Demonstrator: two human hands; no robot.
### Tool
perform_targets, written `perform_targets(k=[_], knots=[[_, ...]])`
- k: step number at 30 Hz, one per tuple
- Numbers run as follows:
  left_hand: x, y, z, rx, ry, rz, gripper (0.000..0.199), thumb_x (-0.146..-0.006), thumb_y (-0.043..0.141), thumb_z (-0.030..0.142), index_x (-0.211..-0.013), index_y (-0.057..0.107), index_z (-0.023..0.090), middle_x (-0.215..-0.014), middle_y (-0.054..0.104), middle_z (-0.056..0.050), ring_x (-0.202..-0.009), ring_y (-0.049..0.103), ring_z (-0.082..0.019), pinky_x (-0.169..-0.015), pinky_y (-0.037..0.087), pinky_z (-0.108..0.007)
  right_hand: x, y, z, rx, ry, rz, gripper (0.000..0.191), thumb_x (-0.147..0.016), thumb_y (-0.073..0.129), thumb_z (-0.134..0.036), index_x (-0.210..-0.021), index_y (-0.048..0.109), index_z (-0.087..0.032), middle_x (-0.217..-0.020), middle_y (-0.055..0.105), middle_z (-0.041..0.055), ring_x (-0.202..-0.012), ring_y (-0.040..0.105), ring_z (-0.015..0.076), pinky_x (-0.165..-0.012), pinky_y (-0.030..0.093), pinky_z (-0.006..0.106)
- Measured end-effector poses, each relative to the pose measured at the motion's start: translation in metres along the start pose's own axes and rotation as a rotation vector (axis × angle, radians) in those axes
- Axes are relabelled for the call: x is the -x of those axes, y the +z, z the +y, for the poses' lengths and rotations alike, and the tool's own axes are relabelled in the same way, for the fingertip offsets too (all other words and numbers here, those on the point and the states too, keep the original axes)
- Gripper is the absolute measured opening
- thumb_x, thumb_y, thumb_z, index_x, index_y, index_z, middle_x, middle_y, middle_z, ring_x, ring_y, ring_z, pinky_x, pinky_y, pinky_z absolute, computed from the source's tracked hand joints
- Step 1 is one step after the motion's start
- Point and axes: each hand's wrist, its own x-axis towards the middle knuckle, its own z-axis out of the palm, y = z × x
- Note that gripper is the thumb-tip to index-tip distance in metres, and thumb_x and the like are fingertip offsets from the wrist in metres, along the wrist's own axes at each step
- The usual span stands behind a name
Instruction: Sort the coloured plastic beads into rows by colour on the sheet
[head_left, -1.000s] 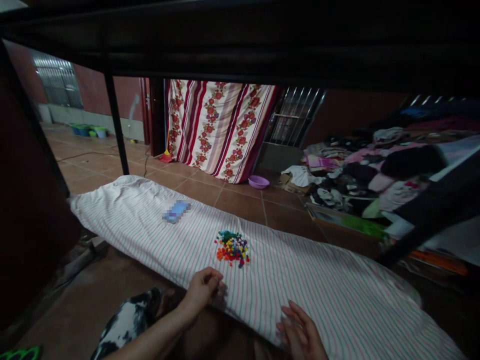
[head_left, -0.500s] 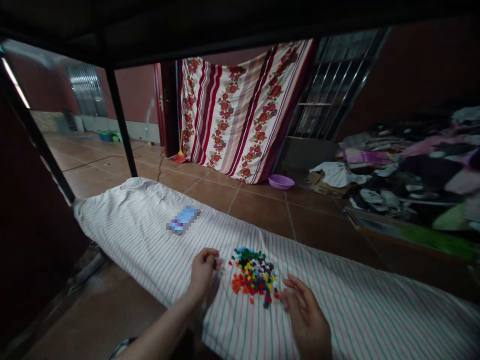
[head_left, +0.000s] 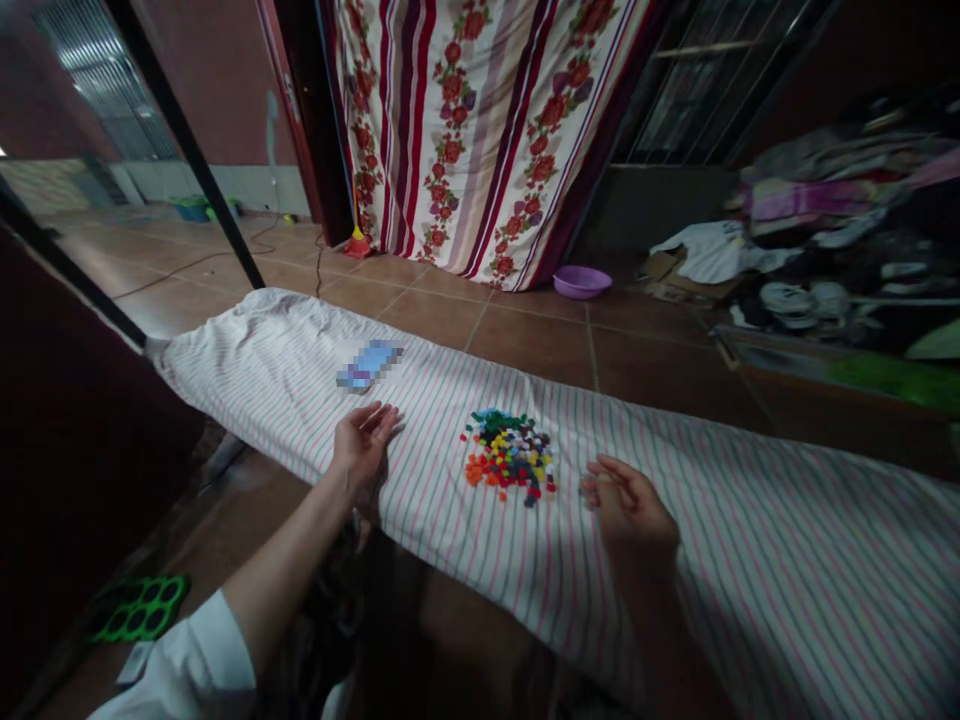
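Observation:
A heap of small, bright pieces (head_left: 510, 455), too small to name for sure, lies on the striped cloth (head_left: 442, 400). They are red, orange, yellow, green, blue, white and dark. To the left of the heap is my left hand (head_left: 361, 442), palm partly turned up and fingers loosely spread, holding nothing. My right hand (head_left: 634, 505) hovers to the right of the pile with its fingers half bent and apart; I see nothing in it. Both hands are apart from the pieces. Beyond my left hand lies a flat bluish item (head_left: 370, 365), blurred by pixels.
A purple basin (head_left: 582, 282) stands on the tiled floor (head_left: 435, 300) beyond the cloth, near a hanging floral curtain (head_left: 487, 150). Clothes and shoes (head_left: 795, 300) are heaped at the right. A green tray with round holes (head_left: 142, 608) sits at lower left. A dark post (head_left: 191, 150) rises at left.
The camera has tipped downward, so the scene sits higher. My left hand has moved left, away from the pieces, and its fingers have spread. My right hand has drawn slightly right.

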Motion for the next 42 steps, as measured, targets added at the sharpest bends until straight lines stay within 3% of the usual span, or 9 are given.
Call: perform_targets(k=[3, 7, 16, 23, 42], knots=[[-0.003, -0.003, 0.008, 0.060, 0.002, -0.019, 0.011, -0.072, 0.052, 0.010, -0.082, 0.057, 0.010, -0.098, 0.060, -0.017, -0.104, 0.062, -0.031, -0.075, 0.060, -0.038, -0.002, 0.004, -0.001, 0.003, -0.027, -0.002, 0.037, -0.077, 0.059, -0.044, -0.100, 0.063, -0.016, -0.090, 0.069, 0.0099, -0.069, 0.066, 0.0181, -0.059, 0.053, 0.029], [0.000, -0.001, 0.012, 0.089, -0.008, -0.020, 0.014, -0.073, 0.051, 0.011, -0.085, 0.057, 0.010, -0.106, 0.057, -0.019, -0.111, 0.058, -0.031, -0.076, 0.061, -0.036, -0.005, 0.009, -0.002, -0.019, -0.041, -0.019, 0.035, -0.076, 0.059, -0.042, -0.099, 0.063, -0.016, -0.088, 0.069, 0.0090, -0.069, 0.066, 0.0175, -0.059, 0.054, 0.030], [0.006, 0.003, 0.007, 0.072, -0.071, -0.067, 0.020, -0.073, 0.052, 0.014, -0.091, 0.059, 0.009, -0.110, 0.057, -0.019, -0.111, 0.058, -0.030, -0.080, 0.060, -0.036, -0.002, 0.022, -0.009, -0.036, -0.057, -0.020, 0.035, -0.078, 0.057, -0.042, -0.098, 0.062, -0.014, -0.086, 0.068, 0.0091, -0.068, 0.064, 0.0165, -0.058, 0.051, 0.029], [0.005, 0.001, 0.013, 0.071, -0.043, -0.061, 0.018, -0.075, 0.052, 0.017, -0.089, 0.060, 0.010, -0.111, 0.057, -0.017, -0.110, 0.059, -0.029, -0.082, 0.059, -0.037, -0.003, 0.029, -0.008, -0.032, -0.055, -0.006, 0.034, -0.077, 0.056, -0.042, -0.096, 0.062, -0.014, -0.085, 0.067, 0.0087, -0.068, 0.064, 0.0169, -0.059, 0.051, 0.030], [-0.005, 0.004, 0.019, 0.074, -0.013, -0.010, 0.018, -0.075, 0.050, 0.018, -0.088, 0.061, 0.011, -0.102, 0.058, -0.016, -0.104, 0.061, -0.024, -0.078, 0.059, -0.032, -0.007, 0.030, -0.001, -0.063, -0.034, 0.001, 0.036, -0.077, 0.058, -0.045, -0.098, 0.063, -0.016, -0.086, 0.069, 0.0097, -0.070, 0.066, 0.0182, -0.058, 0.053, 0.029]])
